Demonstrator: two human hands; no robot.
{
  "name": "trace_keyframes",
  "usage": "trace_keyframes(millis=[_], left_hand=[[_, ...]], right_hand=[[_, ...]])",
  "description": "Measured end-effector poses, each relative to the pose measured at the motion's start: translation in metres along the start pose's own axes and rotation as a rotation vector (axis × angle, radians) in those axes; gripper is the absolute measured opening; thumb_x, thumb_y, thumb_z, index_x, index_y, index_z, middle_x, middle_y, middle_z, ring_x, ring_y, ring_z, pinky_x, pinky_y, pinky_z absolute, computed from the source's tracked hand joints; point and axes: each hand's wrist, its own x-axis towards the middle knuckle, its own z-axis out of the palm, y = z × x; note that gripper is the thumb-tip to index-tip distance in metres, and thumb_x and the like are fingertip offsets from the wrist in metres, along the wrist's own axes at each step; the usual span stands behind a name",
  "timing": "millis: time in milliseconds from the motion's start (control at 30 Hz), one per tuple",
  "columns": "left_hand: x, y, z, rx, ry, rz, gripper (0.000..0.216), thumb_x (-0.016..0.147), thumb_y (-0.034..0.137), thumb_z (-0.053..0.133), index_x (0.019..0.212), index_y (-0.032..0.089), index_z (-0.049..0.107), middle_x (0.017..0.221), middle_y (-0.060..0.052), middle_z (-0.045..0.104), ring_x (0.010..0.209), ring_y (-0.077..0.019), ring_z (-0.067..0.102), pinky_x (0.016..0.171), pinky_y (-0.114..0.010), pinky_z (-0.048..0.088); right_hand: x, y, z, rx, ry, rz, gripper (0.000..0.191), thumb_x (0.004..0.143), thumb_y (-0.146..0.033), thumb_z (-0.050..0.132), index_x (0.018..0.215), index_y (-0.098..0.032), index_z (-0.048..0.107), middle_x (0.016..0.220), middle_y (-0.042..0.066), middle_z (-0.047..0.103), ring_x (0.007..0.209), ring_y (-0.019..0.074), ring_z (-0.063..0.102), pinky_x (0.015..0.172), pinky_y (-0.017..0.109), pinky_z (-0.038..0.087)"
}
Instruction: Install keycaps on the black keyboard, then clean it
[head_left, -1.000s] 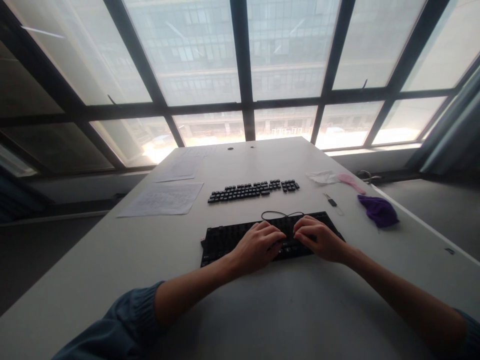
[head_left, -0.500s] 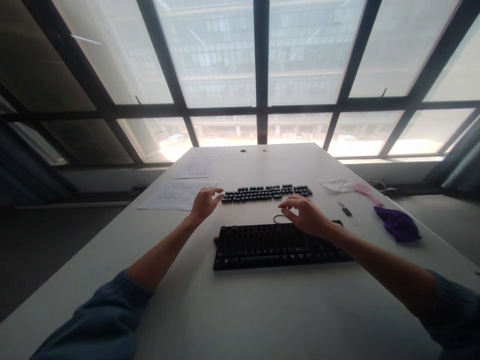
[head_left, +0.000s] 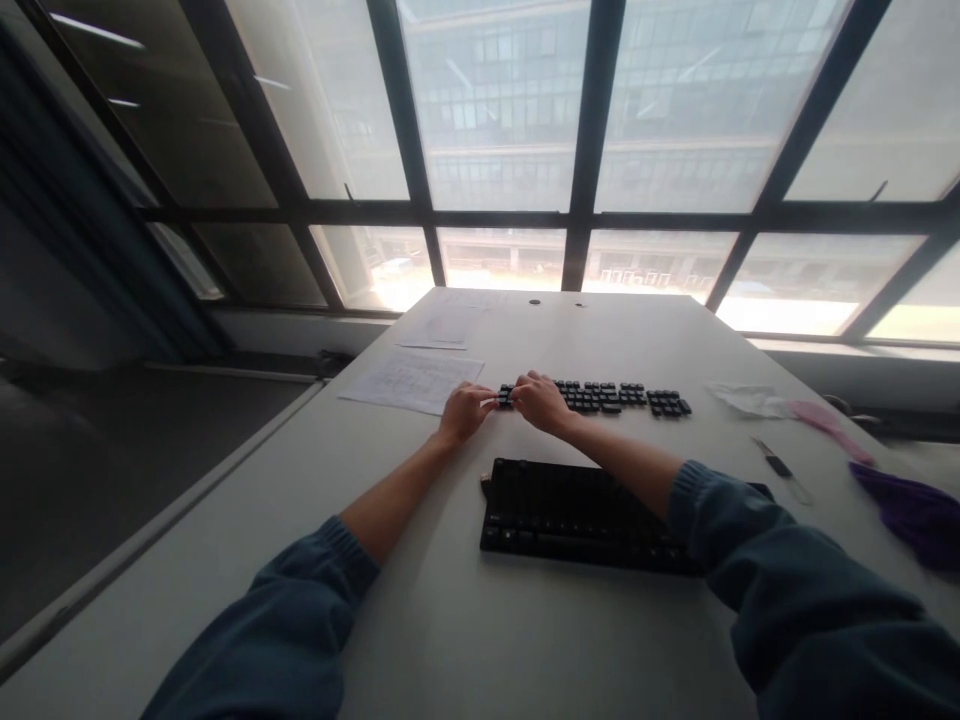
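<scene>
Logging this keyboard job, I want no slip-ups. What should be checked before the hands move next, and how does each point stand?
1. Left hand and right hand at the left end of the loose black plastic keycap rows: ok.
2. Keycap pinched in the fingers: cannot tell.
3. Black rectangular keyboard flat on the white table: ok.
4. Right blue sleeve clear of keyboard: not ok, it crosses above it.
5. White printed paper sheets apart from keycaps: ok.
</scene>
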Motion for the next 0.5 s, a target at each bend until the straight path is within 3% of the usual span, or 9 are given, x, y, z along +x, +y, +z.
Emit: trace_keyframes(millis=[333,500], left_hand=[[-0.001,0.004,0.009,-0.053,0.014,-0.009,0.010,0.086,0.023,0.070,0.089,0.024,0.080,0.096,-0.005,0.077,0.095,-0.0234,0.066,0.096,-0.039,0.048],[-0.009,0.011,-0.002,-0.108,0.062,-0.033,0.011,0.085,0.026,0.071,0.090,0.023,0.081,0.093,-0.005,0.077,0.091,-0.0219,0.068,0.094,-0.037,0.049]], right_hand=[[0.009,-0.002,0.014,-0.005,-0.021,-0.043,0.025,0.098,-0.017,0.052,0.091,-0.015,0.076,0.098,0.014,0.072,0.105,0.0270,0.051,0.092,0.041,0.029],[0.000,-0.004,0.006,0.025,0.013,0.002,0.021,0.095,-0.016,0.056,0.089,-0.017,0.076,0.098,0.012,0.073,0.103,0.0265,0.055,0.091,0.039,0.032]])
